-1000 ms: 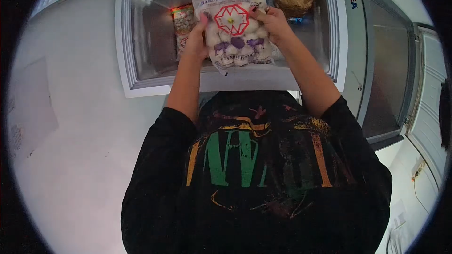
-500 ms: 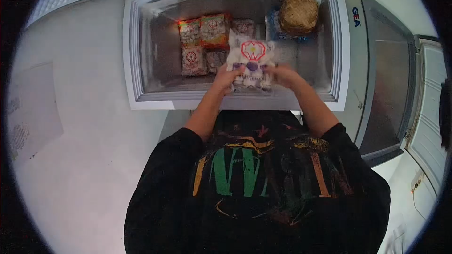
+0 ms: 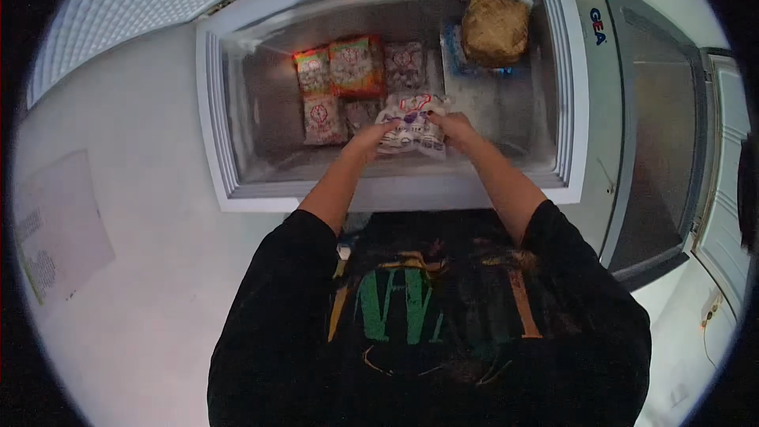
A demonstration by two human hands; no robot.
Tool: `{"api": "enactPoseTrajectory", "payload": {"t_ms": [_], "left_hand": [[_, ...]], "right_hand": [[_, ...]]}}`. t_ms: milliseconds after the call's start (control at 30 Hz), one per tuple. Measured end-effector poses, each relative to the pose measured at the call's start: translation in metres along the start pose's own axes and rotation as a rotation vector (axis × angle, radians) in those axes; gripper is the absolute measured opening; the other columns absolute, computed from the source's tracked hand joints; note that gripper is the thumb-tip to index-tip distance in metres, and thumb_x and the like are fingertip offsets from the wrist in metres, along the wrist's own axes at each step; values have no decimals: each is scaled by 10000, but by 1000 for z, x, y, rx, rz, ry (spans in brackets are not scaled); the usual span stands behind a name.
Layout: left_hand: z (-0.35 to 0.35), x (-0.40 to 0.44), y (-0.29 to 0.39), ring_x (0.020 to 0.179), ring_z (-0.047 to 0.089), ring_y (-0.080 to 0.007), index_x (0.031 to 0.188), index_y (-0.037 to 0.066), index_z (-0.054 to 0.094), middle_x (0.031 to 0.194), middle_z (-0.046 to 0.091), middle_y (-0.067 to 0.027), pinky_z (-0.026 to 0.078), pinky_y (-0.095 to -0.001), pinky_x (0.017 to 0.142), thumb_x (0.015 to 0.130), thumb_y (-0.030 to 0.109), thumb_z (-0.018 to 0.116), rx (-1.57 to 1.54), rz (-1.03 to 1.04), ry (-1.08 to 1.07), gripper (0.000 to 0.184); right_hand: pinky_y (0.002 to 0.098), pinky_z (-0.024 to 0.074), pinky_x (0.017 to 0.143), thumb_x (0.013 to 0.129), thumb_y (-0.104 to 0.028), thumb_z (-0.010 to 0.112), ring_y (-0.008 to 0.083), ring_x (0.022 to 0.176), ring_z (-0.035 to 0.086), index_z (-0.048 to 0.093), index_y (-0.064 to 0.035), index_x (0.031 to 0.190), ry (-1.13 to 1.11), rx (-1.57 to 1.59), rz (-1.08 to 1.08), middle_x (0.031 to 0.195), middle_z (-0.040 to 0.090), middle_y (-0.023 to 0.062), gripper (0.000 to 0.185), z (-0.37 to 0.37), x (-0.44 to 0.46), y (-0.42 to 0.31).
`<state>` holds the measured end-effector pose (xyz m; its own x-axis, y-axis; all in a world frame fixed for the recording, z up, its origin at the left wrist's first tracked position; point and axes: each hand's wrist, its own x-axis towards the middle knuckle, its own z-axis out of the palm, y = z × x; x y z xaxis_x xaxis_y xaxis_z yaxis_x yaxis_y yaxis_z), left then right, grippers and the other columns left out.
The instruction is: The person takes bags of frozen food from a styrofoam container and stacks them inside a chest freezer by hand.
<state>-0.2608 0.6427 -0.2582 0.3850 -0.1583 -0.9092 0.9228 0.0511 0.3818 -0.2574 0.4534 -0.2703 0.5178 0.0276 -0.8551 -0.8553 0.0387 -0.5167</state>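
Between my two hands is a clear plastic food pack (image 3: pixel 413 128) with white pieces inside and red and purple print. My left hand (image 3: pixel 370 142) grips its left side, thumb on top. My right hand (image 3: pixel 457 131) holds the right side, with the fingers partly hidden. The pack is inside the open chest freezer (image 3: pixel 215 103), above its floor. Close to my left hand lie a reddish pack (image 3: pixel 321 119) and a darker pack (image 3: pixel 361 113). Behind them are two orange-green packs, one small (image 3: pixel 313 71) and one larger (image 3: pixel 356 65), and another clear pack (image 3: pixel 405 65).
A brown wrapped bundle (image 3: pixel 496 30) rests on a blue-and-white package (image 3: pixel 454 47) at the freezer's back right. The freezer's raised rim runs around the work space. To the right stands a grey GEA appliance (image 3: pixel 656 134). A paper sheet (image 3: pixel 63 225) is on the left.
Both hands have lowered the pack deeper into the freezer, and it now looks flatter and smaller. The camera view has shifted and tilted slightly.
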Motion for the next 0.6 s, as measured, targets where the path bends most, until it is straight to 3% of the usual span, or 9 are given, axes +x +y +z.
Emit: {"api": "enactPoseTrajectory", "payload": {"t_ms": [100,167,267,300,400,533,600], "left_hand": [[-24,81,-10,964,505,-234,1119,15,426,1119,460,-137,467,-373,729,760,164,587,-199,-14,-39,420],[-52,162,-27,1069,416,-243,1147,-1,397,1218,364,-135,441,-368,775,761,215,593,-109,-27,-72,484],[-32,159,-2,1117,353,-264,1163,-3,385,1257,317,-125,418,-364,793,750,258,607,-19,-77,36,536],[-34,175,-4,1007,457,-314,1146,9,382,1143,410,-149,424,-444,856,842,165,475,-2,-98,127,354],[-10,179,4,1027,444,-318,1171,7,360,1147,414,-155,410,-471,848,859,218,448,-244,-196,98,387],[3,211,12,1039,437,-325,1204,6,323,1157,408,-161,408,-468,860,865,218,435,-330,-167,73,415],[2,231,18,1012,443,-306,1187,36,327,1174,370,-128,457,-454,817,865,126,400,-279,-151,59,342]], "right_hand": [[370,442,673,736,-143,627,239,838,532,512,70,987,-53,283,123,944,537,144,349,1,63,19],[369,451,693,741,-106,605,238,856,531,490,74,1007,-106,86,101,962,532,149,341,2,107,31],[355,455,698,733,-89,597,231,869,530,466,61,1049,20,-73,188,988,525,143,373,10,139,28],[345,457,694,728,-93,602,231,875,529,464,51,1057,43,-110,222,995,523,138,385,9,149,28],[318,460,682,711,-103,618,230,895,524,457,18,1081,26,-33,255,1017,516,121,421,-3,175,22],[303,469,676,686,-115,645,223,922,515,436,-20,1121,84,-97,161,1062,493,111,492,-6,233,41],[306,476,678,672,-120,662,217,934,508,419,-36,1144,132,-169,89,1092,475,112,538,-7,280,57]]}}
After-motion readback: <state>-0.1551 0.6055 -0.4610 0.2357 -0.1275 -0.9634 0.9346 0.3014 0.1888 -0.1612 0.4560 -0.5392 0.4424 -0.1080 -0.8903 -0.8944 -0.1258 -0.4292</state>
